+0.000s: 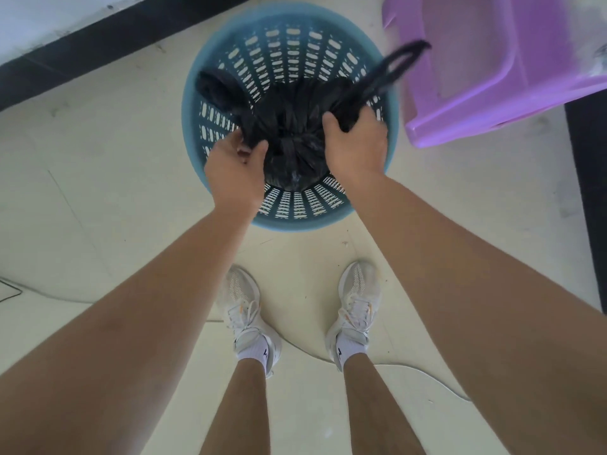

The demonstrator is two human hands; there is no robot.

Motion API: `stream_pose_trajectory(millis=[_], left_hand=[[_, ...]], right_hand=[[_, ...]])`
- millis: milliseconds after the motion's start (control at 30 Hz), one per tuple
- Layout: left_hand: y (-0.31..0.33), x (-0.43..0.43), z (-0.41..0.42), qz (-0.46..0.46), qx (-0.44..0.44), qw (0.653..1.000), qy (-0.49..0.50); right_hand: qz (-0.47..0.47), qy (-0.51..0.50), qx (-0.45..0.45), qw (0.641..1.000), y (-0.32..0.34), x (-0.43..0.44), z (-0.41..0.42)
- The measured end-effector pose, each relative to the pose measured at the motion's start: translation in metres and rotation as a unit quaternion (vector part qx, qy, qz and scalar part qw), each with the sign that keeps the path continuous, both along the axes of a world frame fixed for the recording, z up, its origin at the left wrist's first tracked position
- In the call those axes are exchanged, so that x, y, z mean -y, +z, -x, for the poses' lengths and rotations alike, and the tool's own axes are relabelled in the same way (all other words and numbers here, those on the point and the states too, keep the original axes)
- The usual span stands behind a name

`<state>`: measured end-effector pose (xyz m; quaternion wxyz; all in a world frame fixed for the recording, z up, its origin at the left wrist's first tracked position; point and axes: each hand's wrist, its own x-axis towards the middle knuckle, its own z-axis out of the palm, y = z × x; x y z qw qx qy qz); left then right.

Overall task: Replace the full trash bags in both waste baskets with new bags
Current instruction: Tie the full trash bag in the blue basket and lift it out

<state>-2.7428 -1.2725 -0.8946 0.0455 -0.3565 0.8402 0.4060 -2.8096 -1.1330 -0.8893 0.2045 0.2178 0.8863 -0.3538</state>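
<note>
The round blue perforated plastic waste basket [295,222] stands on the floor directly before the person's feet. The black plastic trash bag [292,139] sits inside it, its mouth gathered.

The left hand [235,169] pinches the gathered plastic on its side. The right hand [356,142] is clenched round the base of a handle loop [394,67], which stands clear of the rim.

Judged step: closing or lifting out the full bag from the first basket. No fresh bag is visible. The next move calls for a straight upward pull with both grips kept firm, so the thin plastic neither snags on the lattice nor drags the light basket up.

The surface is a cream floor [98,192], scuffed, with a pale cable [410,369] lying behind the white trainers [243,310]. A black skirting [82,57] runs along the wall. A purple plastic item [492,77], stool or tub undetermined, stands just beside the basket.
</note>
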Motion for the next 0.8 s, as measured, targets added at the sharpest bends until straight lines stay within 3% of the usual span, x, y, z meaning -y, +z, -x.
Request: stream_pose_trajectory(millis=[67,133,233,300,400,467,700,800], left_hand=[[-0.008,0.008,0.014,0.017,0.010,1.000,-0.018],[-0.008,0.012,0.028,0.040,0.004,0.999,-0.029],[0.002,0.012,0.038,-0.068,-0.049,0.996,0.016],[0.009,0.008,0.039,-0.169,-0.073,0.980,0.072],[0.009,0.007,0.036,-0.249,-0.056,0.957,0.138],[0.006,0.009,0.033,-0.295,-0.033,0.940,0.168],[0.005,0.020,0.039,-0.346,0.043,0.915,0.202],[0.005,0.024,0.042,-0.414,0.031,0.869,0.269]], right_hand=[[-0.025,0.071,-0.077,0.994,-0.001,0.007,0.005],[0.008,0.165,-0.116,0.979,-0.007,0.009,0.007],[0.088,0.254,-0.058,0.961,-0.017,0.009,0.008],[0.098,0.238,-0.033,0.966,-0.023,0.007,0.010],[0.097,0.197,-0.043,0.975,-0.026,0.000,0.017],[0.061,0.230,-0.050,0.970,-0.025,-0.006,0.020],[-0.045,0.338,-0.076,0.937,-0.025,0.000,0.010],[0.006,0.328,-0.060,0.943,-0.030,0.002,-0.001]])
